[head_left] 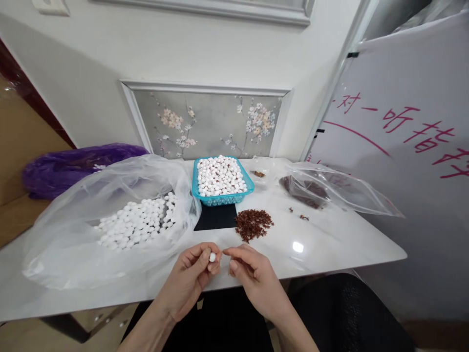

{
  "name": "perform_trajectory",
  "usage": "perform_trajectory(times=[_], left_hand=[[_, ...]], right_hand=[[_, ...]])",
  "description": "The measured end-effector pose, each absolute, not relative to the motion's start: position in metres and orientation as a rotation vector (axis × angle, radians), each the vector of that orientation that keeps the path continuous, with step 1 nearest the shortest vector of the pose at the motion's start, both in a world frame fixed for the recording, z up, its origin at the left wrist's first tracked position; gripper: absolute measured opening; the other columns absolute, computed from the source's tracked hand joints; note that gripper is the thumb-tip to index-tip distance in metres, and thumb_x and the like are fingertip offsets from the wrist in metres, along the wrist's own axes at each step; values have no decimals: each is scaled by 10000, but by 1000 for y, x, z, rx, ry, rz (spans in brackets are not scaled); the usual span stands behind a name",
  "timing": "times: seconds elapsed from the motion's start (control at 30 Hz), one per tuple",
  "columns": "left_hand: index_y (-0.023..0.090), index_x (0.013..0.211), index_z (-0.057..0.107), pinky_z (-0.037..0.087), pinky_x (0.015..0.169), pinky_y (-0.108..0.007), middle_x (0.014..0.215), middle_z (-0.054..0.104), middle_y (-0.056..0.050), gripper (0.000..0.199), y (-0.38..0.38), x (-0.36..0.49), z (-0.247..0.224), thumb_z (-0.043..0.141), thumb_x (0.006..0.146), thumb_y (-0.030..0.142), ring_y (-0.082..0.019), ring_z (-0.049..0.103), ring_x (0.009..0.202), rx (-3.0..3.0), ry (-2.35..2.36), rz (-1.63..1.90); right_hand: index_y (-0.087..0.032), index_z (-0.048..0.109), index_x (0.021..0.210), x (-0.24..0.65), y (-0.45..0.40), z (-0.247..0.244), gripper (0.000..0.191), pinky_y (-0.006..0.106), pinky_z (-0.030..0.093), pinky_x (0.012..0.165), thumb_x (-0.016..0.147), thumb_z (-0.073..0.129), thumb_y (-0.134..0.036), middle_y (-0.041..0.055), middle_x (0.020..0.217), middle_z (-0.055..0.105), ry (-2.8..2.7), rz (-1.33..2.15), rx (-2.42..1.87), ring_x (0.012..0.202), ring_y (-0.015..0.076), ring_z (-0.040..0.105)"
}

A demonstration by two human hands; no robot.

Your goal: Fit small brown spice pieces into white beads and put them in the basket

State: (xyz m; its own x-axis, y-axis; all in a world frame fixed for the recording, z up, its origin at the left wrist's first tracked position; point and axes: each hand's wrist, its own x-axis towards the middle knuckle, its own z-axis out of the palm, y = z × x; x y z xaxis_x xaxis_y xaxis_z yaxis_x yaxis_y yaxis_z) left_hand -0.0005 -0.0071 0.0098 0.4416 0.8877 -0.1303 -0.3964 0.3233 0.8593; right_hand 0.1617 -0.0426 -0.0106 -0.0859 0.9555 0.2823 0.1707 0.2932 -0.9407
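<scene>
Ball (212, 256): white, sat pinched in left hand (196, 274).
Right hand (256, 276): was just beside, fingers curled; grip could not be told.
Brown pile (253, 225): lay beyond, on table (330, 239).

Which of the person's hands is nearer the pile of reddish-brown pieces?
Right. The right hand is just on the near side of the pile; the left hand is farther off, nearer the viewer and to the pile's left, holding a white ball.

Bright, even light leaves a glare spot (298, 247) on the bench (340, 239); edges stretch, and the dim floor (32, 337) seems soft.
</scene>
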Motion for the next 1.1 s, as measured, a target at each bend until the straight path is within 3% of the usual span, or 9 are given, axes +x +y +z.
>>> perform_trajectory(times=[0.1, 0.2, 0.3, 0.47, 0.7, 0.93, 1.1], left_hand=[[129, 738, 640, 338, 607, -207, 683, 452, 0, 180, -9, -1, 12, 582, 835, 269, -83, 343, 610, 898, 697, 931], [132, 704, 625, 341, 602, -210, 698, 459, -5, 183, -10, 0, 14, 588, 831, 258, -83, 336, 605, 903, 713, 923], [131, 715, 634, 355, 599, -201, 706, 469, -7, 166, -12, 3, 16, 610, 815, 261, -79, 348, 603, 868, 734, 946], [132, 811, 678, 416, 677, -203, 771, 532, -30, 174, -18, 9, 21, 596, 827, 285, -81, 436, 652, 827, 730, 938], [127, 781, 669, 428, 650, -167, 783, 551, -33, 199, -25, 9, 31, 536, 870, 244, -54, 438, 628, 716, 575, 915], [127, 792, 674, 422, 584, -143, 751, 549, -23, 164, -30, 8, 36, 603, 827, 271, -36, 438, 591, 589, 480, 893], [165, 832, 691, 463, 702, -192, 828, 627, -27, 132, -1, 18, 55, 700, 735, 255, -74, 523, 680, 906, 749, 1013]], right_hand=[[-206, 644, 1025, 177, -42, -12, 219, 255, 467, 645, 895, 470, -230, 30, 797, 584, -1523, 816, -1190, 690, 139, 574], [-189, 623, 1046, 204, -36, -14, 236, 293, 469, 700, 895, 452, -246, 74, 938, 627, -1403, 460, -1435, 775, 173, 586], [-164, 634, 1020, 226, -24, -18, 275, 315, 458, 704, 892, 406, -249, 88, 936, 639, -1420, 175, -1716, 767, 188, 592], [-164, 669, 944, 230, -9, -24, 278, 322, 415, 661, 869, 410, -229, 73, 850, 630, -1480, 141, -1873, 699, 195, 577], [-175, 655, 877, 222, -9, -23, 228, 280, 342, 582, 863, 428, -179, 48, 823, 593, -1500, 128, -1994, 646, 162, 538], [-183, 599, 805, 220, -9, -22, 208, 270, 278, 521, 876, 404, -171, 38, 800, 556, -1485, 98, -2025, 585, 141, 482], [-193, 549, 859, 221, -11, -24, 197, 261, 310, 527, 887, 354, -200, 45, 866, 565, -1456, 60, -1980, 605, 145, 501]])
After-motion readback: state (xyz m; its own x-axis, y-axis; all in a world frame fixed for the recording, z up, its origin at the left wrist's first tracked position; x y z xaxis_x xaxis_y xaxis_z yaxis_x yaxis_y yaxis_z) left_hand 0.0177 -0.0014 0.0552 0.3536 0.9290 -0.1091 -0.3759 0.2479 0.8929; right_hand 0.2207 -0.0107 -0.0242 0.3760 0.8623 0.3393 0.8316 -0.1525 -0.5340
